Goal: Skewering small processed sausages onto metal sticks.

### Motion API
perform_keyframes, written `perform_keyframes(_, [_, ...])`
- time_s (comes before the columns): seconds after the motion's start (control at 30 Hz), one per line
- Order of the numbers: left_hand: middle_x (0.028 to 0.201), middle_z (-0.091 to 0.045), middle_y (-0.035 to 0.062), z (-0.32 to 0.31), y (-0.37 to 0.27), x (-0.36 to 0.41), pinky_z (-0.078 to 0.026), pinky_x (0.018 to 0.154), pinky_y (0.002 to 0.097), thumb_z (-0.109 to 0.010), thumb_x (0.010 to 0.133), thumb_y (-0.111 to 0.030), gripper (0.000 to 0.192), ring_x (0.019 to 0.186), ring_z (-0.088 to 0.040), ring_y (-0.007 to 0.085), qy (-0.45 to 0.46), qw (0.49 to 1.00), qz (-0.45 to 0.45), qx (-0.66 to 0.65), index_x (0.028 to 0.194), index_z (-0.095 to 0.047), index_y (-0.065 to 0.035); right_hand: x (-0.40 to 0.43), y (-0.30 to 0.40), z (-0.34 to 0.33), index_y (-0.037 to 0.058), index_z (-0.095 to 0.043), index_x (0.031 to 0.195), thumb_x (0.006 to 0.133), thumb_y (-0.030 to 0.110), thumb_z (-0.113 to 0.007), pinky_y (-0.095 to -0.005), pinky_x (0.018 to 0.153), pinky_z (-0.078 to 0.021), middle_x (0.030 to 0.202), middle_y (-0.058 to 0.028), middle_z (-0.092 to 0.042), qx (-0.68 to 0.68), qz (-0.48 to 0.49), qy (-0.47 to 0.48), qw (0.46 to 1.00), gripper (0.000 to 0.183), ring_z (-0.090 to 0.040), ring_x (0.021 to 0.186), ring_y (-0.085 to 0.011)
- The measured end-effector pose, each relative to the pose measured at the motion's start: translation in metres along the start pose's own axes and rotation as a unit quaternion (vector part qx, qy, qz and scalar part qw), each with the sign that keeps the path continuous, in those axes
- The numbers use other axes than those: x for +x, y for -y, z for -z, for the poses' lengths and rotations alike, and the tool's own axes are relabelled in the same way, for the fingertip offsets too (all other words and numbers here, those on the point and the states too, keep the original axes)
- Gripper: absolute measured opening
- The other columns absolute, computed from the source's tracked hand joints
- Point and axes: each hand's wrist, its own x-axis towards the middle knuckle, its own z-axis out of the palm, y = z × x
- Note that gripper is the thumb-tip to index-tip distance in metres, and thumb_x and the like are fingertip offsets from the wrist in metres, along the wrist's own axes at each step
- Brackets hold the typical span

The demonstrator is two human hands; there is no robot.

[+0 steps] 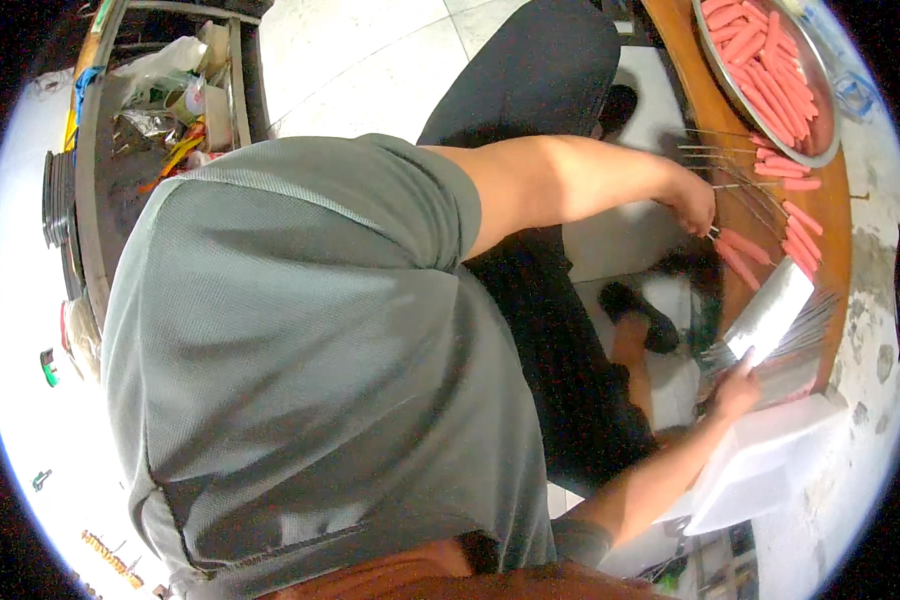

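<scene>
My left hand (694, 201) is closed around the ends of thin sticks that carry pink sausages (742, 251), held over the brown wooden table (832, 217). My right hand (736, 390) grips the handle end of a cleaver with a broad, shiny blade (772, 309). The blade's far end lies close to a few more sausages (801, 238) on the tabletop; whether it touches them I cannot tell. Partly under the blade lies a bundle of thin skewers (810, 326). Beyond my left hand, sausages on sticks (780, 166) rest beside the basin, their sticks jutting over the table's near edge.
A round metal basin (825, 154) heaped with sausages (765, 67) stands at the table's far left. A white box (772, 461) is beside my right forearm. My legs (562, 352) are below the table's near edge. A dark shelf (124, 247) with plastic bags stands behind me.
</scene>
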Motion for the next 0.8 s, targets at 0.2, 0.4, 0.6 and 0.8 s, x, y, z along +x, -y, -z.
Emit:
perform_keyframes(0.2, [0.064, -0.059, 0.0017, -0.002, -0.002, -0.002, -0.038, 0.047, 0.0279, -0.059, 0.071, -0.018, 0.013, 0.055, -0.051, 0.0123, 0.027, 0.999, -0.018, -0.030, 0.074, -0.065, -0.0071, -0.012, 0.021, 0.005, -0.0082, -0.057, 0.073, 0.081, 0.052, -0.046, -0.0399, 0.054, -0.0415, 0.062, -0.0192, -0.056, 0.079, -0.076, 0.078, 0.991, 0.061, -0.052, 0.052, -0.0303])
perform_keyframes(0.4, [0.066, -0.060, 0.0012, -0.001, -0.008, -0.004, -0.039, 0.050, 0.0274, -0.058, 0.072, -0.022, 0.017, 0.058, -0.052, 0.0120, 0.004, 1.000, 0.004, -0.020, 0.080, -0.066, -0.0084, -0.015, -0.012, -0.007, -0.0083, -0.057, 0.073, 0.081, 0.052, -0.045, -0.0392, 0.056, -0.0414, 0.061, -0.0194, -0.056, 0.023, -0.025, 0.059, 0.998, 0.062, -0.052, 0.054, -0.0301])
perform_keyframes(0.6, [0.065, -0.060, 0.0019, 0.002, -0.009, -0.004, -0.042, 0.049, 0.0273, -0.057, 0.073, -0.025, 0.021, 0.055, -0.054, 0.0131, 0.016, 0.997, -0.060, 0.045, 0.080, -0.063, -0.0058, -0.025, 0.011, 0.021, -0.0060, -0.056, 0.081, 0.080, 0.053, -0.047, -0.0318, 0.052, -0.0387, 0.064, -0.0110, -0.053, 0.212, -0.132, 0.030, 0.968, 0.060, -0.049, 0.056, -0.0190])
perform_keyframes(0.8, [0.071, -0.063, 0.0077, -0.012, -0.051, 0.040, -0.047, 0.058, 0.0340, -0.049, 0.076, -0.026, 0.025, 0.063, -0.059, 0.0190, -0.015, 0.923, -0.218, 0.317, 0.081, -0.063, -0.0068, -0.023, 0.013, 0.074, 0.0040, -0.049, 0.079, 0.084, 0.044, -0.048, -0.0262, 0.042, -0.0338, 0.060, -0.0019, -0.044, 0.414, -0.211, -0.072, 0.882, 0.040, -0.040, 0.049, -0.0118])
